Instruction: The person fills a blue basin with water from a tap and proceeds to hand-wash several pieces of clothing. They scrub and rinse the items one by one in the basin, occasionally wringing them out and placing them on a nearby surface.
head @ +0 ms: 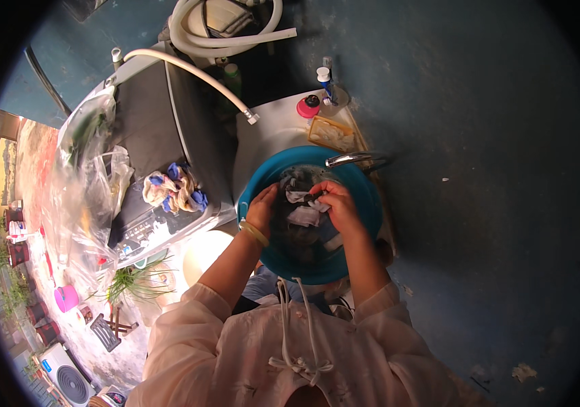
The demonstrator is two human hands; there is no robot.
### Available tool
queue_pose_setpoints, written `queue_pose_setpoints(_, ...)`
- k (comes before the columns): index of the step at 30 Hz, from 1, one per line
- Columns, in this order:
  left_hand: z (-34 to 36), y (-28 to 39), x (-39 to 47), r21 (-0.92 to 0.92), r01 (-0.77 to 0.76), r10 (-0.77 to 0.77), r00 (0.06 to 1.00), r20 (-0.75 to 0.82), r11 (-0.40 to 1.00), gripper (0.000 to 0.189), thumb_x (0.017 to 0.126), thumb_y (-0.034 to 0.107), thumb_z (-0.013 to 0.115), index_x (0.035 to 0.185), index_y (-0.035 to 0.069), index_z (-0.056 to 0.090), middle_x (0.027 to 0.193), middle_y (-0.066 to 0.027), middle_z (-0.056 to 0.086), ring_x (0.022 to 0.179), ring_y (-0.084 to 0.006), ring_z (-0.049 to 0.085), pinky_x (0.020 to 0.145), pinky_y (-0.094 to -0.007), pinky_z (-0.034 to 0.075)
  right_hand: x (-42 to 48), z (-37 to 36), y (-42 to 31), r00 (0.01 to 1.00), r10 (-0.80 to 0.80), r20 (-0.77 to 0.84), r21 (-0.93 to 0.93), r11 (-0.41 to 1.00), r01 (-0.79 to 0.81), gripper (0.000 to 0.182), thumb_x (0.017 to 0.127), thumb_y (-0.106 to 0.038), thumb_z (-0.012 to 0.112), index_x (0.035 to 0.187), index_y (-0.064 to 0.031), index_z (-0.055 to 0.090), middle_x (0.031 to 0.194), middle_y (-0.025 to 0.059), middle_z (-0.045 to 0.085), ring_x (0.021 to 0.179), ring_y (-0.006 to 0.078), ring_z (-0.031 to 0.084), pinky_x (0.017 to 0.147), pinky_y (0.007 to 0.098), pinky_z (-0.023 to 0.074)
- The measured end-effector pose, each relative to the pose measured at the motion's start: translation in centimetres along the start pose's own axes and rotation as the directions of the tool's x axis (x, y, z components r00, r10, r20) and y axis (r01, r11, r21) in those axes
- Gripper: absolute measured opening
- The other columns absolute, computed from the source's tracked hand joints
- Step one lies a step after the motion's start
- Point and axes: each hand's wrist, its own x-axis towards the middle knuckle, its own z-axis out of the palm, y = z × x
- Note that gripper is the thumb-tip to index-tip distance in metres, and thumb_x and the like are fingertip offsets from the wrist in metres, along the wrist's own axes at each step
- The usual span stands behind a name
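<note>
A blue plastic basin (315,277) with water and wet cloth items (304,216) in it stands before me on a white sink (254,145). At the basin's left side is my left hand (263,206), with a pale bangle on the wrist; its fingertips are partly hidden, so its hold cannot be told. My right hand (338,206) pinches a piece of wet cloth (319,205) over the right part of the basin. A chrome faucet (353,158) reaches over the far right rim, close above my right hand.
Left of the basin stands a washing machine (142,122) bearing a crumpled patterned cloth (175,188) and clear plastic bags (86,173). A hose (198,71) arches over it. Behind the basin are a yellow soap dish (330,133), a pink bottle (308,107) and a blue-and-white tube (324,81), near the wall.
</note>
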Motion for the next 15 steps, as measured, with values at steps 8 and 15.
queue_pose_setpoints(8, 1.2, 0.8, -0.3, -0.439, 0.328, -0.087, 0.87, 0.484, 0.836, 0.048, 0.092, 0.044, 0.043, 0.121, 0.007, 0.051, 0.12, -0.0117, 0.055, 0.109, -0.0275, 0.052, 0.097, -0.0387, 0.04, -2.0, 3.0, -2.1, 0.992, -0.08, 0.096, 0.433, 0.901, 0.031, 0.036, 0.068, -0.001, 0.043, 0.1, 0.0032, 0.057, 0.103, 0.0121, 0.059, 0.099, 0.0206, 0.055, 0.091, 0.0289, 0.0403)
queue_pose_setpoints(15, 2.6, 1.0, -1.6, -0.568, 0.315, -0.102, 0.922, 0.375, 0.761, 0.043, 0.091, 0.042, 0.046, 0.117, 0.008, 0.053, 0.114, -0.0102, 0.059, 0.103, -0.0259, 0.057, 0.088, -0.0393, 0.046, -2.0, 2.5, 0.7, 0.963, -0.242, -0.114, 0.195, 0.945, 0.261, 0.05, 0.067, -0.001, 0.043, 0.116, 0.0048, 0.053, 0.124, 0.0187, 0.05, 0.116, 0.0277, 0.047, 0.102, 0.0341, 0.0334)
